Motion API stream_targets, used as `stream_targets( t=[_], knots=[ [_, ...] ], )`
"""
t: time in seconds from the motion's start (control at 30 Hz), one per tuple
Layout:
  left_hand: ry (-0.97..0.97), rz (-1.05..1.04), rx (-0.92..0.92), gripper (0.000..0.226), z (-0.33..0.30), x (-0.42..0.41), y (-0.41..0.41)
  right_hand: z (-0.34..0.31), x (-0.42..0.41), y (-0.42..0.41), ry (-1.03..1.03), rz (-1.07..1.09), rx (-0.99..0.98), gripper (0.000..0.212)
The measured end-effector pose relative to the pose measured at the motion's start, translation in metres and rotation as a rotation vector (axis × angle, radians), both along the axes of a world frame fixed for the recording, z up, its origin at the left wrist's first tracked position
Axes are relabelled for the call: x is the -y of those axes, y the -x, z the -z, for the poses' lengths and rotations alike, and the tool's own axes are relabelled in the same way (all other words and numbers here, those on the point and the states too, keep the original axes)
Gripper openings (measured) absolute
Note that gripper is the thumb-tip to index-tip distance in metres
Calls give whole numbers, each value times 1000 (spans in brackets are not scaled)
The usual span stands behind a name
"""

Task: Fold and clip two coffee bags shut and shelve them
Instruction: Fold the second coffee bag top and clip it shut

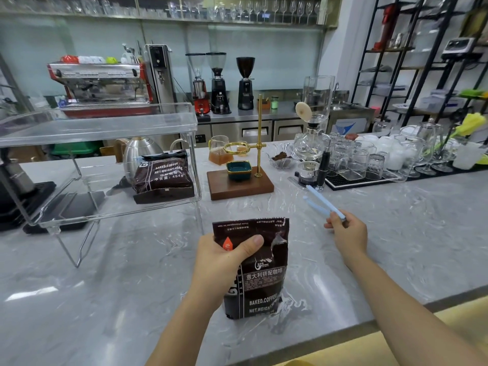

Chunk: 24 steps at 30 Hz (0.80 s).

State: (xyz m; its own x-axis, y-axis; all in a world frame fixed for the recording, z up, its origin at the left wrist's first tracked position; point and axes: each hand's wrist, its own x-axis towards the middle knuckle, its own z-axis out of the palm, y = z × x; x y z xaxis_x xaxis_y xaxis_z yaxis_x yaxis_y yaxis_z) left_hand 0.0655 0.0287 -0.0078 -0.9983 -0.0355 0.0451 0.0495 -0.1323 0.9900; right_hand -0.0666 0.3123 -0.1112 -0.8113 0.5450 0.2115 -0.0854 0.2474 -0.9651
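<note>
A dark brown coffee bag (264,276) stands upright on the marble counter near the front edge, its top edge unfolded. My left hand (224,260) grips its upper left part, thumb across the front. My right hand (348,233) is to the right of the bag and holds the hinge end of a light blue sealing clip (320,203), whose two arms are spread open and point up and left. A second coffee bag (162,177) lies on the lower level of the clear acrylic shelf (105,128) at the left.
A wooden pour-over stand (240,183) with a brass post and a teal dish sits behind the bag. A siphon brewer (310,143) and several glasses (369,159) are at the right. A steel kettle (140,154) stands behind the shelf. Back counter holds grinders and an espresso machine.
</note>
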Motion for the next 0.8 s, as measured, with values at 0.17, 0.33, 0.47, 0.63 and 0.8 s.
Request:
stream_targets(
  t=[0.17, 0.33, 0.47, 0.63, 0.8],
  knots=[
    [-5, 5, -8, 9, 1, 1, -1, -2, 5, -14, 47, -58, -27, 20],
    [-17, 2, -4, 10, 1, 1, -2, 7, 6, -30, 119, -109, -32, 19],
    [-19, 3, -1, 9, 1, 1, -2, 1, 15, -54, 142, -186, -27, 23],
    [-19, 3, -8, 12, 0, 1, -3, -23, 28, -88, 229, -301, -105, 21],
    [-17, -9, -8, 15, 1, -1, -3, -82, 51, -130, 101, -447, -336, 30]
  ],
)
